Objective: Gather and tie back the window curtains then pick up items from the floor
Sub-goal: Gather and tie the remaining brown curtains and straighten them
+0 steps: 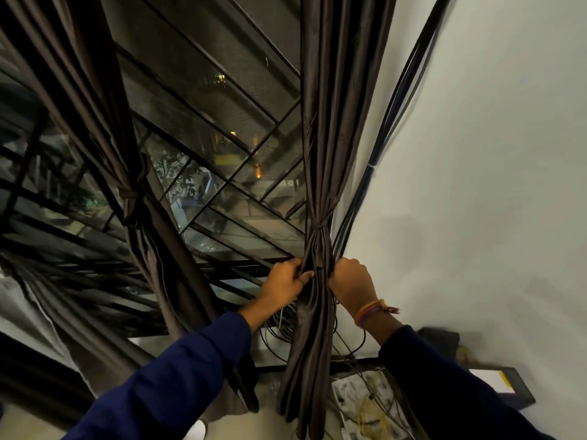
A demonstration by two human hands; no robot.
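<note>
- Left hand and right hand gripping the gathered right curtain just below its tie.
- Left curtain already tied back.

A large window with a dark metal grille fills the left and centre of the frame, looking out on a night street with scattered yellow lights and foliage. A plain white wall occupies the right side, with a bundle of black cables running down its edge. Loose coiled wires hang below the sill at lower centre.
</note>
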